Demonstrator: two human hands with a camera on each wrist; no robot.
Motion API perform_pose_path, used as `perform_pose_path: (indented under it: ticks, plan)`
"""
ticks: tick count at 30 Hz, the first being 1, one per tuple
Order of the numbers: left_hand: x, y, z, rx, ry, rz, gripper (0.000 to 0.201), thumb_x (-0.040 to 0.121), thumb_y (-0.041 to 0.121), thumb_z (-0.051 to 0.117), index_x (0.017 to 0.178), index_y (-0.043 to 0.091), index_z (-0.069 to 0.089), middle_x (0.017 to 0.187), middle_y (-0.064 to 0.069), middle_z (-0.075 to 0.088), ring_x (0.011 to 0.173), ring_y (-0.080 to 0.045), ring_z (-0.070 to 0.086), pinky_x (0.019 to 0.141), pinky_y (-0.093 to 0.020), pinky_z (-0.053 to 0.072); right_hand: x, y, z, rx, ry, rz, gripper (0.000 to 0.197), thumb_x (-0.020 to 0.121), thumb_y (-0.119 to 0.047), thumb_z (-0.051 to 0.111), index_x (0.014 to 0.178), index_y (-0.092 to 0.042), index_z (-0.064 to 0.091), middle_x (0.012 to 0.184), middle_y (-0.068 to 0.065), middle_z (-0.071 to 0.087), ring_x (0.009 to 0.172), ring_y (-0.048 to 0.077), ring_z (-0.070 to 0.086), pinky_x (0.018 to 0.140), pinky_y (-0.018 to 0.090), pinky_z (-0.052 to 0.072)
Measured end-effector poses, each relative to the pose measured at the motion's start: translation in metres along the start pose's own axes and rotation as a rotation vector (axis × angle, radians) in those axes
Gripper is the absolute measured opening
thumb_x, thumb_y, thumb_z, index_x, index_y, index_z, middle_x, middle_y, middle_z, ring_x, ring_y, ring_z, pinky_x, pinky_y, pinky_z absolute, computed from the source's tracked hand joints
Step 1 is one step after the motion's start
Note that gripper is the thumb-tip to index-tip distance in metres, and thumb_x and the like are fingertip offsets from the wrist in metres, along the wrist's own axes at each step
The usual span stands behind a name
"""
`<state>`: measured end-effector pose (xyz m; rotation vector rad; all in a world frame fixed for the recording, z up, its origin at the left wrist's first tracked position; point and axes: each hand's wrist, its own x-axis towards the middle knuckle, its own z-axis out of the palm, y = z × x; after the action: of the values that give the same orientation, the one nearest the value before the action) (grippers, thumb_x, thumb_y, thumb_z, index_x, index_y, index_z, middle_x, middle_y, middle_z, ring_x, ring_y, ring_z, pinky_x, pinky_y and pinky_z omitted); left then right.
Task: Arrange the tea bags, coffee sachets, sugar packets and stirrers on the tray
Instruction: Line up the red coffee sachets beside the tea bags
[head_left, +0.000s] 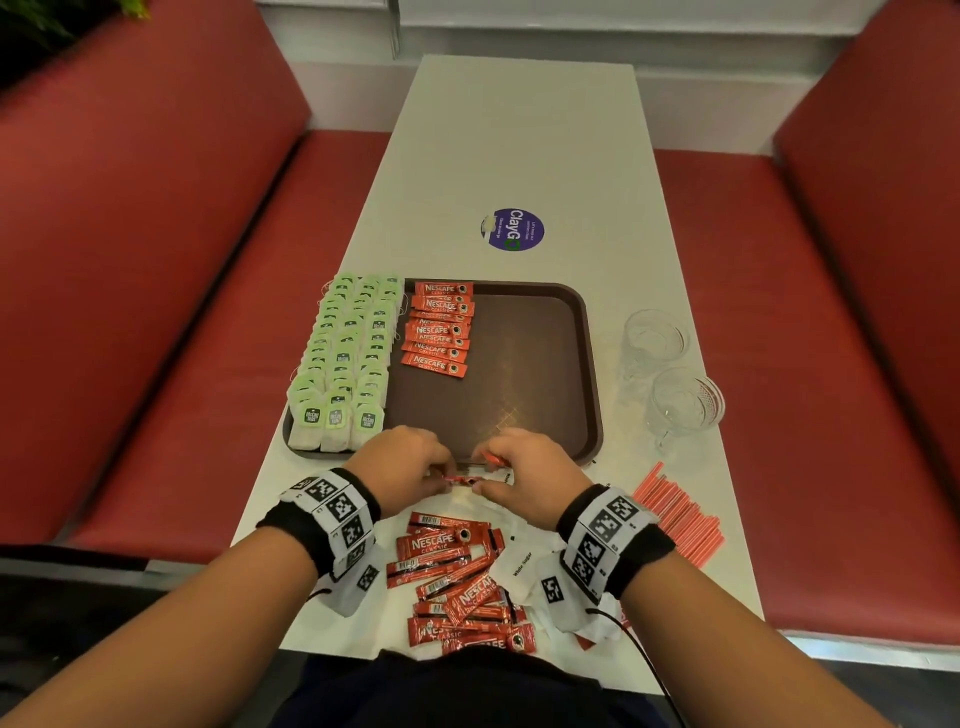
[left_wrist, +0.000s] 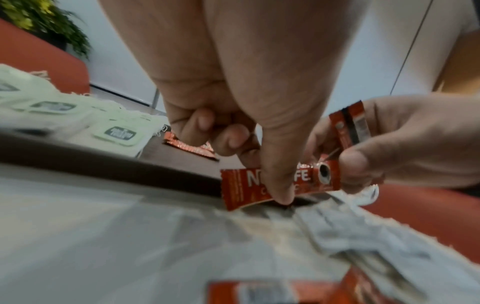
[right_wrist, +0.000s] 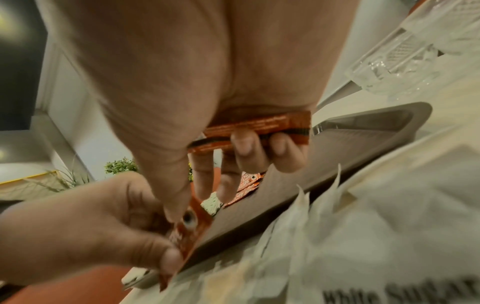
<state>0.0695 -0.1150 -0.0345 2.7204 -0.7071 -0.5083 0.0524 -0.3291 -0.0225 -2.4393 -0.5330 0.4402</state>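
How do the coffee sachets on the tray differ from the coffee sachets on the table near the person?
The coffee sachets on the tray lie in one neat column, all label up; the coffee sachets on the table lie in a loose heap at many angles, some showing barcodes. The tray group sits beside the tea bags; the table group lies among white sugar packets. Both groups are red Nescafe Classic sticks.

Head view: even, fairly bright indoor light; soft short shadows under the wrists. Faint sheen on the brown tray (head_left: 519, 364) floor. Wide-angle bowing at frame edges; red benches (head_left: 130, 260) curve outward. Centre sharp, print legible.

Left wrist view: near worktop (left_wrist: 78, 226) and foreground packets smeared, out of focus; tea bags (left_wrist: 52, 107) motion-blurred.

Right wrist view: warm cast, heavy blur overall, sugar packets (right_wrist: 389, 236) soft, dim dark patch upper left.
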Motion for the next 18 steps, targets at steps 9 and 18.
perform_pose_path:
  ticks: [9,18]
  plan:
    - [0.008,-0.01,-0.021,-0.35,0.251,-0.014,0.009,0.085,0.022,0.077,0.091,0.029,0.077,0.085,0.015,0.066,0.08,0.0,0.06,0.075,-0.015,0.045,0.005,0.009,-0.018,0.155,0.207,0.008,0.005,0.094,-0.018,0.065,0.093,-0.021,0.069,0.082,-0.018,0.054,0.075,-0.004,0.049,0.07,0.016,0.036]
    - [0.055,-0.048,-0.045,-0.023,0.122,-0.375,0.013,0.094,0.031,0.064,0.102,0.028,0.075,0.094,0.005,0.07,0.089,-0.017,0.063,0.084,-0.032,0.051,0.014,0.014,-0.033,0.294,0.225,0.166,0.02,0.095,-0.008,0.052,0.107,-0.021,0.061,0.107,-0.002,0.061,0.096,0.011,0.059,0.085,0.025,0.049]
